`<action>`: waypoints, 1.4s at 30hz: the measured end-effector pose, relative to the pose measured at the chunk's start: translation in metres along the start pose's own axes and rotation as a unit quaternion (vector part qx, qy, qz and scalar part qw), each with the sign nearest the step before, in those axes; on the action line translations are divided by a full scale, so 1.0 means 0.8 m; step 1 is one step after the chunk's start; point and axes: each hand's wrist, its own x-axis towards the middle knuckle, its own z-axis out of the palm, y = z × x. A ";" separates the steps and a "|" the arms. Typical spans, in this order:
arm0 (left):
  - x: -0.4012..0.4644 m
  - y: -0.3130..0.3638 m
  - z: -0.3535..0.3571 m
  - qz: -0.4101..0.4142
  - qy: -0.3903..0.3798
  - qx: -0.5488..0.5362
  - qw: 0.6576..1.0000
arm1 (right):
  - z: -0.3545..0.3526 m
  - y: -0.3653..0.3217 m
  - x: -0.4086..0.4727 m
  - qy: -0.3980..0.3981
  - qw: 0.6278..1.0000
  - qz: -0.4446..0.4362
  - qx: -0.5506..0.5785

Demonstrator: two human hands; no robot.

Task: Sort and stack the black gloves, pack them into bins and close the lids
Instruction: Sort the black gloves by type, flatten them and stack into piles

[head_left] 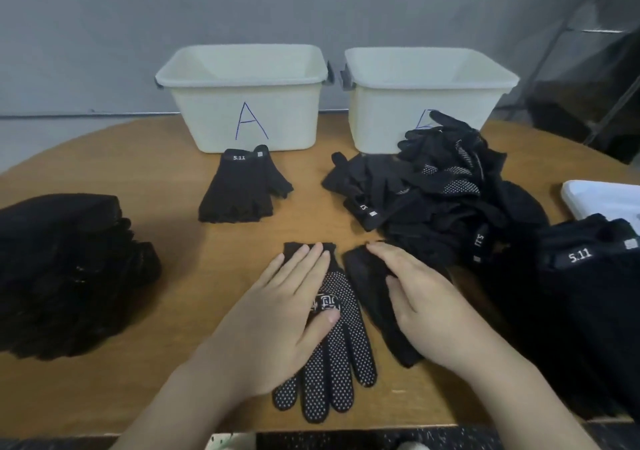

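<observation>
A black glove with white grip dots (pixel 341 356) lies palm up near the table's front edge. My left hand (pixel 280 314) presses flat on its cuff and palm, fingers straight. Beside it lies a plain black glove (pixel 372 290), and my right hand (pixel 426 297) rests on it with its thumb against the glove's side. A loose heap of black gloves (pixel 443 193) sits to the right in front of bin B (pixel 408 103). A small stack of fingerless gloves (pixel 239 190) lies before bin A (pixel 242 99). Both white bins stand without lids.
A tall stack of black gloves (pixel 69 269) fills the left side of the wooden table (pixel 166 179). Another stack marked 5.11 (pixel 588 293) is at the right edge. A white lid (pixel 606 196) lies behind it. A grey wall is behind the bins.
</observation>
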 end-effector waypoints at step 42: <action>0.006 -0.027 -0.015 -0.003 0.054 -0.137 0.989 | 0.013 -0.018 0.128 0.249 0.962 -0.008 -0.110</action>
